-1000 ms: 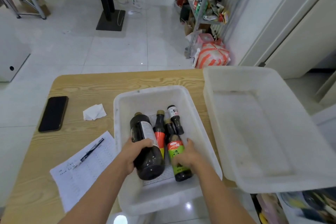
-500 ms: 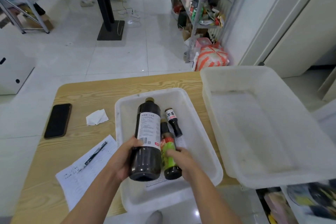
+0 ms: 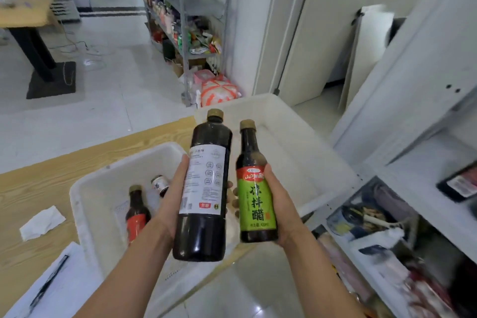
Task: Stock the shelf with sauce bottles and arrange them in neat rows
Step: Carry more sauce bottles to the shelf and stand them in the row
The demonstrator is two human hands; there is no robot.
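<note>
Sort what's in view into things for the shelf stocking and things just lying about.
For the job:
tall white-label bottle in the left hand
green-label bottle in the right hand
red-label bottle and small bottle in the tub
shelf

Lying about:
tissue
paper
pen

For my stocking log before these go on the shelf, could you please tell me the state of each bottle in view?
Large white-label bottle: capped, roughly upright, gripped by left hand.
Green-label bottle: capped, roughly upright, gripped by right hand.
Red-label bottle: capped, lying in the small tub.
Small bottle: lying in the same tub, partly hidden.
</note>
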